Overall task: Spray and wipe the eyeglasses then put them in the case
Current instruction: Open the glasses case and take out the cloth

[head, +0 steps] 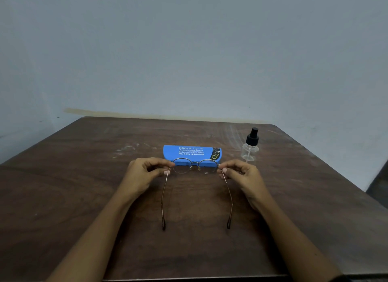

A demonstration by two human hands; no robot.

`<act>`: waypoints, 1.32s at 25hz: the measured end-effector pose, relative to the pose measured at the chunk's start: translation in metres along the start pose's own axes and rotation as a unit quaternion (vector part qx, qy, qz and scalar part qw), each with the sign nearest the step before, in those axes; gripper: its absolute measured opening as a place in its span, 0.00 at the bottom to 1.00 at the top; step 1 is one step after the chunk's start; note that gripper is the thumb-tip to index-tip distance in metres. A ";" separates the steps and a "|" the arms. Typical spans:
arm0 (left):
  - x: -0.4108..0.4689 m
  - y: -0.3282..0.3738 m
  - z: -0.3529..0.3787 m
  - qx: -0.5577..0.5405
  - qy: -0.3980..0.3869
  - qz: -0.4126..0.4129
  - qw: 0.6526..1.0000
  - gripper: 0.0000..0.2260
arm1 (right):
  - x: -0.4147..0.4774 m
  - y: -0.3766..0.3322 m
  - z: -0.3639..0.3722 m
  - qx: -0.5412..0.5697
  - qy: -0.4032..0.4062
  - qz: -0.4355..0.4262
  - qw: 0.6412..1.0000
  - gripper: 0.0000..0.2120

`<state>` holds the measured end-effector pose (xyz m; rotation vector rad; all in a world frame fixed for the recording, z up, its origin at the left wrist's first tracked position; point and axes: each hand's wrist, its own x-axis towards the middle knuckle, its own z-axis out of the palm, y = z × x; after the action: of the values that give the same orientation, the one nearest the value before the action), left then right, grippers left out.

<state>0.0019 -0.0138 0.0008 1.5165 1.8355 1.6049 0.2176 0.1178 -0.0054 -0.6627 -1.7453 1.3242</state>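
Thin gold-rimmed round eyeglasses (195,166) are held over the middle of the table, temples unfolded and pointing toward me. My left hand (144,172) pinches the left hinge and my right hand (241,174) pinches the right hinge. Just behind the lenses lies a closed blue glasses case (189,152) with white lettering. A clear spray bottle (249,147) with a black pump top stands upright to the right of the case. No wiping cloth is visible.
The dark brown wooden table (84,187) stands against a pale blue-grey wall (189,50). Its right edge drops off near the spray bottle's side, and its front edge runs along the bottom of the view.
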 end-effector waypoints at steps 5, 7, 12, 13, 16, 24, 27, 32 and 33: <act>-0.001 0.002 0.000 0.037 -0.012 -0.010 0.999 0.13 | -0.002 -0.001 0.000 0.003 -0.011 0.018 1.000 0.08; -0.001 0.004 0.000 0.057 -0.011 -0.014 0.998 0.12 | -0.002 -0.001 0.000 -0.004 -0.020 0.024 1.000 0.07; -0.004 0.004 -0.001 0.099 -0.010 -0.026 0.995 0.15 | 0.000 0.000 -0.001 -0.032 -0.024 0.027 0.999 0.05; -0.004 0.005 -0.001 0.104 -0.006 -0.026 0.994 0.15 | 0.000 0.000 0.000 -0.029 -0.022 0.025 0.999 0.05; -0.006 0.008 0.000 0.071 0.006 -0.035 0.997 0.16 | -0.001 -0.001 0.001 -0.016 -0.021 0.023 0.999 0.07; -0.006 0.010 0.005 0.041 0.055 -0.036 0.997 0.12 | 0.000 0.001 0.003 -0.024 -0.009 0.014 1.000 0.06; -0.003 0.004 0.005 0.069 0.112 -0.011 0.991 0.10 | -0.001 0.000 0.002 -0.111 0.041 -0.046 0.992 0.07; 0.018 -0.011 0.000 0.109 0.177 -0.020 0.978 0.11 | 0.011 -0.019 0.008 -0.296 0.051 -0.192 0.934 0.17; 0.026 -0.013 -0.001 0.108 0.160 -0.036 0.981 0.12 | 0.018 -0.026 0.009 -0.320 0.030 -0.187 0.928 0.19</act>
<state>-0.0161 0.0090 0.0007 1.3125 2.2747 1.7444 0.2026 0.1204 0.0236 -0.6614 -2.1312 0.4550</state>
